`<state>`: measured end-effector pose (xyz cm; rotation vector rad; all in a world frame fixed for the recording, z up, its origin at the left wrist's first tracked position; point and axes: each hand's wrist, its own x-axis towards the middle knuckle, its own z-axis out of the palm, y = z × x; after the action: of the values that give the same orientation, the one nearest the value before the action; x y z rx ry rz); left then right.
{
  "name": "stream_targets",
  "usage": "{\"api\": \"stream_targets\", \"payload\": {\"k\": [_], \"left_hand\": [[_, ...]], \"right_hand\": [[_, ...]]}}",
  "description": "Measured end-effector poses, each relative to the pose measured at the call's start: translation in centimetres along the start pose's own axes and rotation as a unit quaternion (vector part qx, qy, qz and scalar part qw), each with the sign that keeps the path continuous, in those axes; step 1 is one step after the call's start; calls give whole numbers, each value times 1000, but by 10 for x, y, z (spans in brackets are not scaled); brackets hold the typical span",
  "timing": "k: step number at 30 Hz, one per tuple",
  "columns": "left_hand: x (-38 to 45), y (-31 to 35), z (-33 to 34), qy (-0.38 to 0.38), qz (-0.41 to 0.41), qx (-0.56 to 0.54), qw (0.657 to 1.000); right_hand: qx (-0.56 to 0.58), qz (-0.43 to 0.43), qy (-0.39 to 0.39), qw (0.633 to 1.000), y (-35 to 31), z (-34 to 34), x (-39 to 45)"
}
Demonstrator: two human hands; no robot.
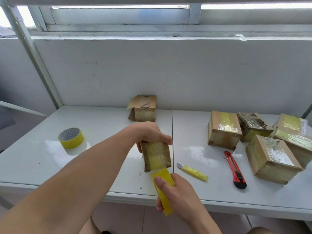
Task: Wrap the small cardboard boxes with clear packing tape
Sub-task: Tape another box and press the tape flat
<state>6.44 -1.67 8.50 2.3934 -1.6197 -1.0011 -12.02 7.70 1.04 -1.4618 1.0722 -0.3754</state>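
My left hand [150, 132] grips the top of a small cardboard box [156, 156] held upright on the white table [101, 125]. A strip of yellowish clear tape runs down the box's near face to a tape roll [163, 191]. My right hand [175, 191] holds that roll edge-on, just below the box near the table's front edge. An untaped box [143, 108] with an open flap stands by the wall.
A second yellow tape roll [71, 137] lies flat at the left. A loose blade with a yellow-wrapped handle [192, 171] and a red utility knife [235, 169] lie right of the box. Several taped boxes [256, 141] are piled at the right.
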Motion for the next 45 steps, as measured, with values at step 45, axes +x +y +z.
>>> {"api": "stream_targets", "payload": {"k": [45], "left_hand": [[52, 1, -7, 313, 69, 290, 902]], "right_hand": [[0, 35, 76, 996, -29, 6, 59]]}}
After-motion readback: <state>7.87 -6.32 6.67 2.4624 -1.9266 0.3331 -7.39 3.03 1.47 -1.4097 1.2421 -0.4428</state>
